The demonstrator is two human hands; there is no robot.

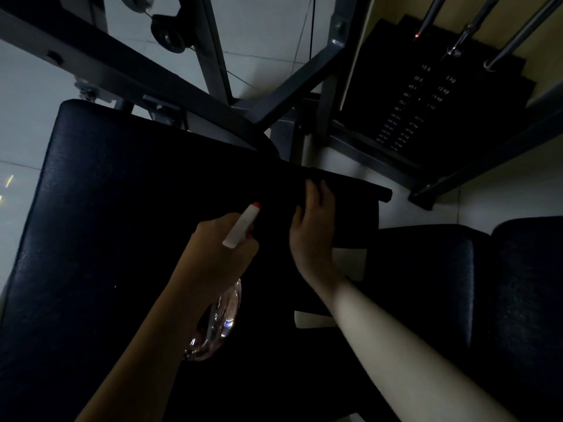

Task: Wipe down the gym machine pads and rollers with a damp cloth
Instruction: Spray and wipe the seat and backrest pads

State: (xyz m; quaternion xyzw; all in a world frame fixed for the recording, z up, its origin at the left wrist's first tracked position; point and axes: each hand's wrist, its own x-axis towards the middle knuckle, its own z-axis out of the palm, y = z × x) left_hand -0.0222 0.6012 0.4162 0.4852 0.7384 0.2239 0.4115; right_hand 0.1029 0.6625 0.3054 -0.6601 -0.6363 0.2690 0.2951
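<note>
Forearms [396, 345] enter from the lower edge, nearest the lens. Large black pad [122, 208]: fills the left and centre, beneath both hands. Grey machine frame [122, 65]: crosses the top, above the tiled floor [24, 102]. Second black pad [518, 284]: lower right, apart from the first. Weight stack [405, 111]: upper right, numbered plates below three chrome rods [463, 35]. Dark flat sheet [350, 214]: between the two pads, off the large pad's right edge; too dark to tell cloth from machine part. Right hand [310, 233]: fingers [315, 193] nearly straight and laid on the sheet's upper edge, thumb spread, not closed. Left hand [219, 251]: curled tight around the neck of a clear spray bottle [227, 312], whose white head with red tip points up and right, over the large pad.
</note>
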